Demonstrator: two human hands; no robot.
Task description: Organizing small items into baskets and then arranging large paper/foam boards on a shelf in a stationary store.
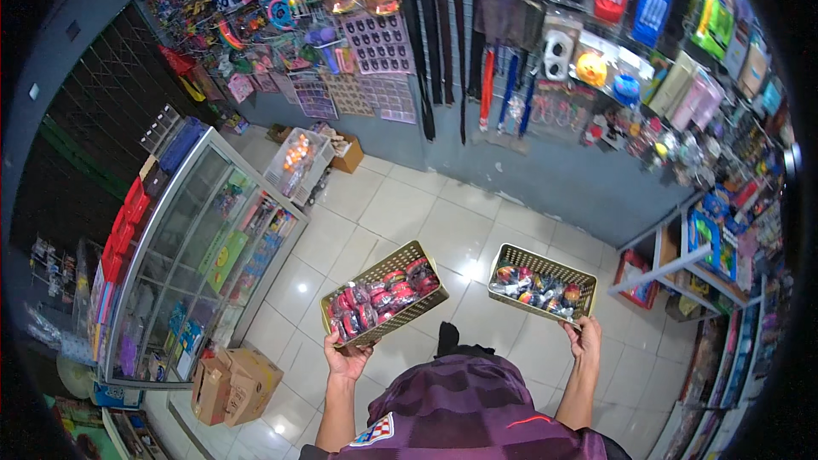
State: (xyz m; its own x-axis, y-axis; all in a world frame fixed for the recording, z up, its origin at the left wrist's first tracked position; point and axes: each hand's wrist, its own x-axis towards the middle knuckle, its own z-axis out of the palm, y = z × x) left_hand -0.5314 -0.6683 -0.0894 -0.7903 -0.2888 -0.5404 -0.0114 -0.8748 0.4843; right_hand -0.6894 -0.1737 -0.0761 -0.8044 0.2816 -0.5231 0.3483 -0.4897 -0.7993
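My left hand (348, 358) grips the near end of a perforated plastic basket (399, 317), which holds many red and dark items in clear wrapping (383, 297). In my right hand (583, 336) is the near right corner of a smaller perforated plastic basket (540, 311), filled with small wrapped items (537, 287) in red, yellow, white and dark colours. Both baskets are held above the tiled floor, apart from each other, in front of my body. The larger one tilts up to the right; the smaller one slants down to the right.
A glass display case (185, 217) stands at the left, with cardboard boxes (252, 386) by its near end. A grey plastic crate (299, 166) and a small carton (347, 153) sit near the wall. Packaged goods hang along the wall. At the right stands a metal-framed shelf (693, 255).
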